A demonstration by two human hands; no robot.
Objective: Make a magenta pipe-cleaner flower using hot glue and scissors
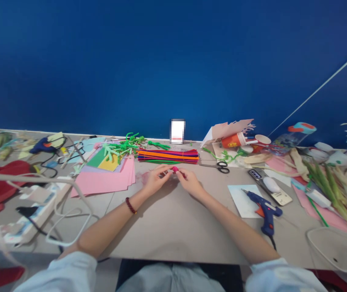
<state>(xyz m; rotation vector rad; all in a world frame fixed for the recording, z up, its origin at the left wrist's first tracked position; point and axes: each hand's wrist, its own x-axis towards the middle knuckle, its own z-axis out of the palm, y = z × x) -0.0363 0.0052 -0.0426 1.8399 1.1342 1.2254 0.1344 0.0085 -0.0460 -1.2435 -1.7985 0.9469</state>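
Evidently, left grip (158, 179) and right grip (189, 182) pinching magenta piece (175, 169); direction, long axis unclear.

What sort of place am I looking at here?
Most likely a craft table set against a blue wall. A bundle of bright coloured strips, a glue gun and scissors on it suggest so.
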